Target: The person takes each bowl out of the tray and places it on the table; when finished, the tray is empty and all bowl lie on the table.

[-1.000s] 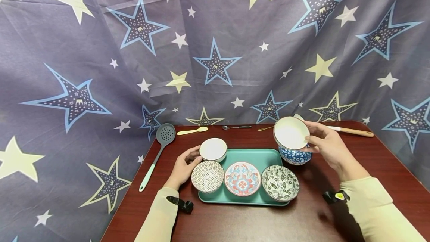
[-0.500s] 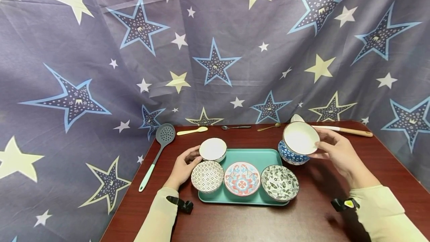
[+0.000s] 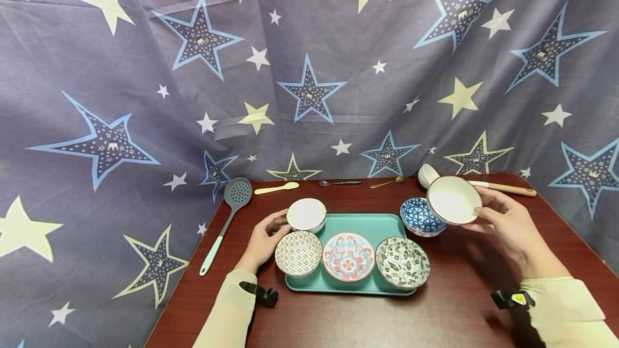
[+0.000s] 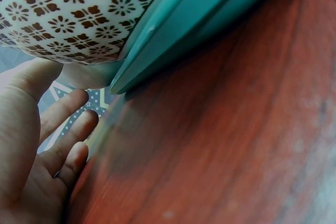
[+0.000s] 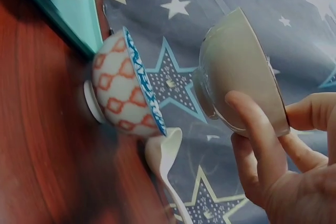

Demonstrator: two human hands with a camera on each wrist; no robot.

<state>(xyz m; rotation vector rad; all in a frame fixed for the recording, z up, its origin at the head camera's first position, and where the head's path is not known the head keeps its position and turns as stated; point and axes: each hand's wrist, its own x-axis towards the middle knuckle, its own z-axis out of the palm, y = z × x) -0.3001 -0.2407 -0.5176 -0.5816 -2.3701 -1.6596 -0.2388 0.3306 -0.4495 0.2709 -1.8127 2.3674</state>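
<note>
Right hand (image 3: 510, 224) grips the cream bowl (image 3: 453, 199) at the rim: thumb on the rim side, fingers against the outer wall. Bowl is up off the table (image 3: 367, 318), beyond the tray's right edge, tilted with its mouth toward the head camera. Below and just left of it, the blue bowl (image 3: 422, 217) stands on the table by the tray's far right corner; ladle (image 3: 427, 175) behind, near the table's far edge.

Left hand (image 3: 261, 239) at the tray (image 3: 367, 224)'s left edge, fingers loosely extended, no grip seen; it's beside the white bowl (image 3: 307, 214) and brown-patterned bowl (image 3: 299, 254). Can't tell if it touches either.

Red-and-blue bowl (image 3: 349, 258) sits mid near edge of tray, leaf-patterned bowl (image 3: 403, 263) at the near right corner.

Handling, judged by look: cream bowl is probably ceramic, so stiff, fairly light, smooth enough to slip, and likely to chip if knocked against the blue one. Rim pinch with fingers spread under the wall looks right; foot ring gives a second hold.
</note>
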